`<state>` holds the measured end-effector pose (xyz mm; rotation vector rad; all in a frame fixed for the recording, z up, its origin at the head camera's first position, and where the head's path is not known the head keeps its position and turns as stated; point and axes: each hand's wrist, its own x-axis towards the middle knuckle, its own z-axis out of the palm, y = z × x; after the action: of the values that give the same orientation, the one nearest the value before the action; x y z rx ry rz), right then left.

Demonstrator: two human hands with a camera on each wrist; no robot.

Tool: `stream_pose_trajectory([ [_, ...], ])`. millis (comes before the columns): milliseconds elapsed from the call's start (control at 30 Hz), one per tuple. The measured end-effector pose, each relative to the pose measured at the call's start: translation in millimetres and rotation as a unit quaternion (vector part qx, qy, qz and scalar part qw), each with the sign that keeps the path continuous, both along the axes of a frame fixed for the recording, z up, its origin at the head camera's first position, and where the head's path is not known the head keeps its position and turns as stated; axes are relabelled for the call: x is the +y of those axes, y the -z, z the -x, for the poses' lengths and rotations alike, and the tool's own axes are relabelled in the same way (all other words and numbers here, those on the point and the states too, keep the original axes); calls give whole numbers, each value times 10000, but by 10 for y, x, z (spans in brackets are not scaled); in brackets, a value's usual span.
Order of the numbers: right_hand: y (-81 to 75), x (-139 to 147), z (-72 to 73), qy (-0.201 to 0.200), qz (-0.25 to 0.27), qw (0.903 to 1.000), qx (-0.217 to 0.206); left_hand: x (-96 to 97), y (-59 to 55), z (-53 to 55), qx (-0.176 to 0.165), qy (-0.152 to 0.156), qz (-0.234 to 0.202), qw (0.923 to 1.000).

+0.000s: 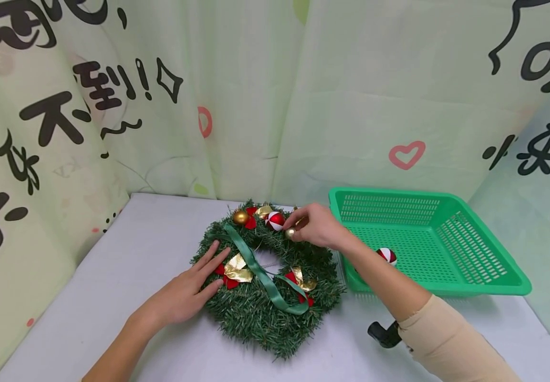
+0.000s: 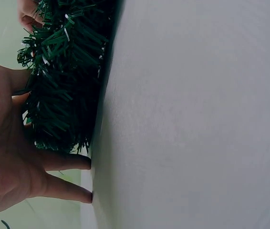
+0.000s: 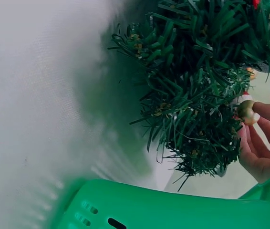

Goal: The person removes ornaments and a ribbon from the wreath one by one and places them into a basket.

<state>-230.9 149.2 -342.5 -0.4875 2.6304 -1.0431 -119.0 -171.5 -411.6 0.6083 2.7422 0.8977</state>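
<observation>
One gold ball (image 1: 290,233), pinched in the right hand (image 1: 315,225) at the upper right of the wreath (image 1: 255,315), looked light, smooth, maybe slippery, best gripped round its sides, while the left hand (image 1: 186,293) rested spread-fingered on the wreath's springy-looking left side.

The head camera looked forward and down on the wreath (image 1: 255,307); both wrist cameras viewed it close, turned sideways. Head and right-wrist views shared the basket (image 1: 489,288).
</observation>
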Motion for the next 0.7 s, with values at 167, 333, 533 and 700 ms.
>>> stream_pose_trajectory([
  [167, -37, 20, -14, 23, 59, 10000, 33, 2, 26, 6, 10, -14, -2, 10000],
  [333, -78, 41, -28, 107, 31, 9999, 73, 1, 29, 2, 29, -23, -7, 10000],
  [533, -140, 91, -49, 220, 95, 9997, 67, -1, 33, 4, 10, -8, -4, 10000],
  [700, -191, 144, -77, 283, 208, 9994, 73, -8, 44, 15, 31, 9, 4, 10000],
])
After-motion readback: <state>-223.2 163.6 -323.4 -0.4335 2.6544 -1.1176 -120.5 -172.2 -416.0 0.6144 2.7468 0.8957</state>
